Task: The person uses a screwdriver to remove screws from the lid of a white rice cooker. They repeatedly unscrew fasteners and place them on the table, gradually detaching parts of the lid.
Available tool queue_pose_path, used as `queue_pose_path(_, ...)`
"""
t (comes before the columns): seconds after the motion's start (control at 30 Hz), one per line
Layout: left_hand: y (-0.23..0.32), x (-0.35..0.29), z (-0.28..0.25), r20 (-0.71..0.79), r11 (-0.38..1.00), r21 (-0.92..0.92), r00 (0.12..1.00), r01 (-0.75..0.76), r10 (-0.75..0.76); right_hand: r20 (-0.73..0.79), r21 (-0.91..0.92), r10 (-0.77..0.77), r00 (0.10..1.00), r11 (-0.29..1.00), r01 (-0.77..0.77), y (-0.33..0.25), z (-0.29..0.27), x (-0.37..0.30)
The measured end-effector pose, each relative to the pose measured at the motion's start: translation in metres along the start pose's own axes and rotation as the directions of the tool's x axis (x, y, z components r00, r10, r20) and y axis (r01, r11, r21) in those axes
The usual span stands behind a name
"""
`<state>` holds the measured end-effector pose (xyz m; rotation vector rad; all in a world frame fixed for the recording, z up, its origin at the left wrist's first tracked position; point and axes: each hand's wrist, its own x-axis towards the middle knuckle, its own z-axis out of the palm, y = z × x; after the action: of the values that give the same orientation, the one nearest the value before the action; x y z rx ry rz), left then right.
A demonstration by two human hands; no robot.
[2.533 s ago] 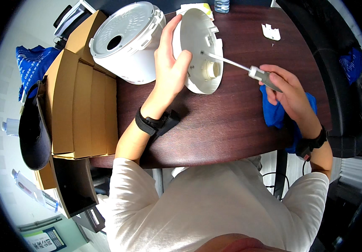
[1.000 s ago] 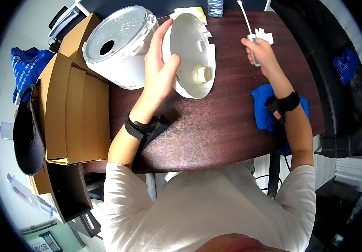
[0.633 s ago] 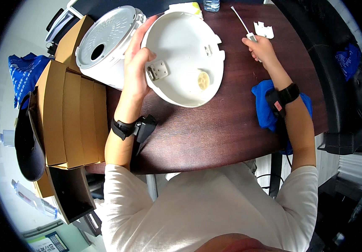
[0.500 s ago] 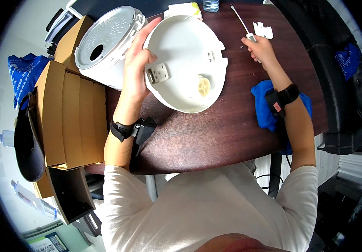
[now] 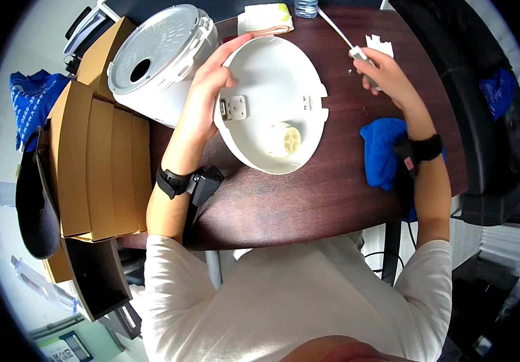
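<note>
Head view: the left hand (image 5: 207,90) clamps its fingers on a white cover (image 5: 266,84), likely light, stiff, slick, best held by its edge; the right hand (image 5: 388,75) grips a screwdriver (image 5: 357,53).

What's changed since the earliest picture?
The screwdriver, in the right hand, has come out of the white cover and swung away to the right, its tip now pointing to the far edge. The left hand has turned the cover's inside up toward the camera and nearer the person. Neither hand let go. Unmoved: white pot, blue cloth, small white piece.
</note>
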<state>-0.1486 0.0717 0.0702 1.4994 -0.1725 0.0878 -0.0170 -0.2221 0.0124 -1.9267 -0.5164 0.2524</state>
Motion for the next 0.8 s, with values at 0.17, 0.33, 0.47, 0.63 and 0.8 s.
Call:
queue_pose_path(0.17,0.005,-0.001,-0.002,-0.001,0.997,0.073,0.999,-0.032,0.033,0.318,-0.255,0.101,0.943,0.967,-0.018,-0.042,-0.031,-0.028)
queue_pose_path(0.33,0.013,-0.003,-0.002,0.007,0.998,0.065,1.000,-0.021,0.020,0.469,-0.188,0.238,0.850,0.968,-0.168,-0.048,-0.007,-0.058)
queue_pose_path(0.47,0.007,0.000,-0.005,-0.026,0.997,0.066,0.999,-0.034,0.036,0.428,-0.162,0.217,0.877,0.973,-0.162,-0.035,0.007,-0.060)
queue_pose_path(0.63,0.007,0.000,-0.001,-0.060,0.997,0.074,0.998,-0.008,0.013,0.401,0.071,0.108,0.910,0.986,-0.148,-0.017,-0.002,-0.057)
queue_pose_path(0.8,0.008,0.001,-0.002,-0.087,0.990,0.136,0.996,0.037,-0.025,0.358,0.036,0.132,0.924,0.987,-0.155,-0.008,-0.007,-0.053)
